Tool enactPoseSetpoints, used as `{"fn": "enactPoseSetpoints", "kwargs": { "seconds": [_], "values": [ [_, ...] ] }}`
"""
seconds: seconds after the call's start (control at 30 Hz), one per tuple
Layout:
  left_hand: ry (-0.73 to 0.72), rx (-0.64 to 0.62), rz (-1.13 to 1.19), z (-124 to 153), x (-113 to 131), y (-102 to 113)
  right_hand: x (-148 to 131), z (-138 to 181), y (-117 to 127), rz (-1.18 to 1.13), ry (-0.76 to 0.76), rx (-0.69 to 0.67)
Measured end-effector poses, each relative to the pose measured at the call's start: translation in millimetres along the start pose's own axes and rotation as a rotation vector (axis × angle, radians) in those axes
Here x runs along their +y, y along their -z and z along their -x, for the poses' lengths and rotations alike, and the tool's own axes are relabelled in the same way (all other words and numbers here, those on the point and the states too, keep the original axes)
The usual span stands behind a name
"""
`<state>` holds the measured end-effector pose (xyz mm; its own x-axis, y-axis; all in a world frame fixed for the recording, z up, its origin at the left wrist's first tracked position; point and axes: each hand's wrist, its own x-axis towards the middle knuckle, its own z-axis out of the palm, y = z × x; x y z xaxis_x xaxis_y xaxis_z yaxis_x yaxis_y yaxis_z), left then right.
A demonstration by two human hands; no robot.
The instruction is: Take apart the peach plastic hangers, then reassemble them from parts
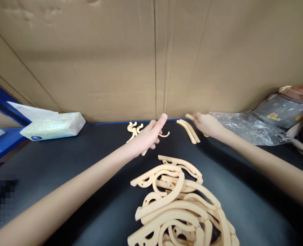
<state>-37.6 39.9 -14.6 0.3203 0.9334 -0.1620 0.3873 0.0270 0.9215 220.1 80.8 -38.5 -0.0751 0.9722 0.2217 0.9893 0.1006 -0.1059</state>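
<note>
Fingers curled, my left hand [152, 135] is closed around a beige hanger hook [164, 135]; its curved end shows right of my fingers, and the rest is mostly hidden by the hand. My right hand [207, 123], slightly blurred, grips a beige hanger arm [189, 117] whose end sticks out to the left. Beside it lie curved loose hanger arms [188, 131], side by side. Several loose hanger hooks [134, 129] rest left of my left hand. Nearer to me is a heap of folded beige plastic hangers [177, 205].
A tissue pack [56, 125] lies at the left on the black tabletop [102, 205]. Clear plastic wrap [251, 126] and a grey-and-brown bag [281, 106] are at the right. A cardboard wall [110, 68] stands along the back edge.
</note>
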Motion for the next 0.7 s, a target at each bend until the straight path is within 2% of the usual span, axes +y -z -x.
{"fn": "enactPoseSetpoints", "kwargs": {
  "seconds": [0.1,0.3,0.37,0.4,0.5,0.57,0.7],
  "values": [
    [0.000,0.054,0.025,-8.8,4.5,-3.7,-7.1,2.7,-0.9,-0.033,0.019,-0.043],
    [-0.020,0.103,0.133,-15.2,20.9,-12.7,-39.9,15.2,24.0,-0.169,0.035,-0.036],
    [-0.055,0.091,0.185,-15.2,25.8,-16.6,-52.6,21.3,31.5,-0.350,0.119,-0.089],
    [-0.075,0.076,0.202,-14.9,27.7,-17.9,-57.5,23.8,34.6,-0.578,0.176,-0.128],
    [-0.150,0.047,0.191,-12.3,30.9,-15.6,-61.8,26.7,42.4,-0.914,0.222,-0.065],
    [-0.218,0.082,0.138,-10.0,31.5,-8.7,-56.5,25.4,47.8,-0.903,0.198,0.013],
    [-0.323,0.165,-0.006,-6.2,33.2,5.9,-43.2,21.3,58.3,-0.845,0.217,0.073]
  ]
}}
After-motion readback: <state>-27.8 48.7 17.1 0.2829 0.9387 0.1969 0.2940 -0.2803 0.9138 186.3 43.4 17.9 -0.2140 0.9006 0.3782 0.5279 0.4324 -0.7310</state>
